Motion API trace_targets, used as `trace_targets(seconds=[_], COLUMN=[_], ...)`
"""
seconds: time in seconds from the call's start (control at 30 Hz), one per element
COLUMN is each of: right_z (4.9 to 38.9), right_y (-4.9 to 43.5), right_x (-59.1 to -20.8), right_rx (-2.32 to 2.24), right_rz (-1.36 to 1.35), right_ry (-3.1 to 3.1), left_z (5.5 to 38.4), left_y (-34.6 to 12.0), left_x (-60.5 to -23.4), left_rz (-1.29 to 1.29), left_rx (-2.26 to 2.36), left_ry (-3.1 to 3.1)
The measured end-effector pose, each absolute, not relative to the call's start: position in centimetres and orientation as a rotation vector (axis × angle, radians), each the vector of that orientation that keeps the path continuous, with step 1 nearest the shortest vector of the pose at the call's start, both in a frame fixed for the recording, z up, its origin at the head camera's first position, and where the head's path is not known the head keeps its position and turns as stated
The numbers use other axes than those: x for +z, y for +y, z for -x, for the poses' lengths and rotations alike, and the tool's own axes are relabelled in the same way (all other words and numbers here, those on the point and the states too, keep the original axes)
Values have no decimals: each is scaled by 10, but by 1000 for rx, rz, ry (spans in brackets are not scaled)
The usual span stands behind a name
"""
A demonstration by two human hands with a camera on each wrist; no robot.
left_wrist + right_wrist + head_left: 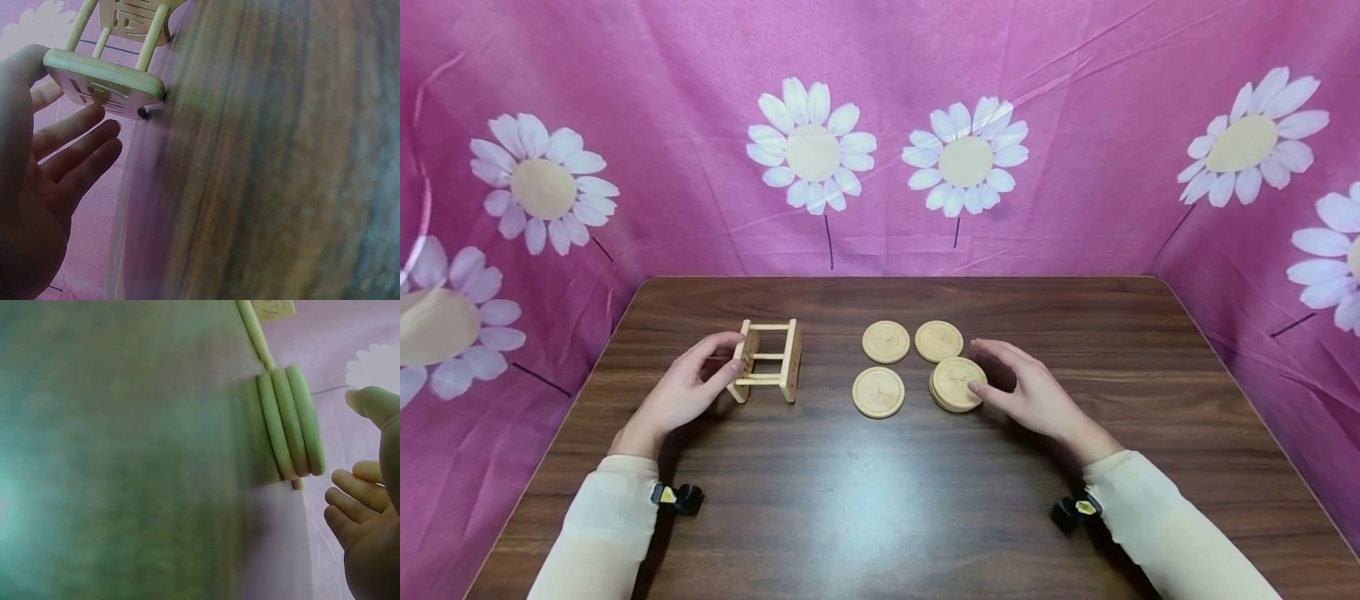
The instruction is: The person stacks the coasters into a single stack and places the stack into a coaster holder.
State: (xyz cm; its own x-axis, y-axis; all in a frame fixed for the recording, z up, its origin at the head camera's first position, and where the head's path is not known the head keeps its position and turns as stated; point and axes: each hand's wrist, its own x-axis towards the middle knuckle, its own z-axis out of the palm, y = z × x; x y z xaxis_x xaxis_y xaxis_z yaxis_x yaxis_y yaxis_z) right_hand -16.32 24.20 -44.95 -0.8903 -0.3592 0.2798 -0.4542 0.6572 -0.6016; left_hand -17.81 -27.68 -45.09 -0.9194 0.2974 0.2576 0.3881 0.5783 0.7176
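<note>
A small wooden coaster rack [792,360], with two cut-out side panels joined by thin rods, stands left of the middle of the table. My left hand [688,387] is at its left panel, thumb and index fingertips right at the wood; the other fingers stretch loosely below the panel [103,74] in the left wrist view. To the right lies a stack of three round wooden coasters [957,382], the top one bearing a line design. Beside this stack my right hand [1037,398] is spread, its thumb overlapping the stack's edge. The right wrist view shows the fingers apart from the stacked coasters [290,425].
Single coasters lie around the stack: one coaster [878,392] to its left, another [886,342] farther back, and a third [938,341] just behind it. The dark wooden table [865,500] ends at a pink curtain [685,125] with white daisies.
</note>
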Motion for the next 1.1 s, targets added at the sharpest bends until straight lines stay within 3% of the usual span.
trace_targets(seconds=[1.1], right_z=[237], right_y=[242], right_x=[-449], right_rx=[1123], right_rz=[-648], right_ry=[-2864], left_z=[179], left_y=[-275], left_x=[-453], left_rz=[571], left_rx=[-1331], left_ry=[-2690])
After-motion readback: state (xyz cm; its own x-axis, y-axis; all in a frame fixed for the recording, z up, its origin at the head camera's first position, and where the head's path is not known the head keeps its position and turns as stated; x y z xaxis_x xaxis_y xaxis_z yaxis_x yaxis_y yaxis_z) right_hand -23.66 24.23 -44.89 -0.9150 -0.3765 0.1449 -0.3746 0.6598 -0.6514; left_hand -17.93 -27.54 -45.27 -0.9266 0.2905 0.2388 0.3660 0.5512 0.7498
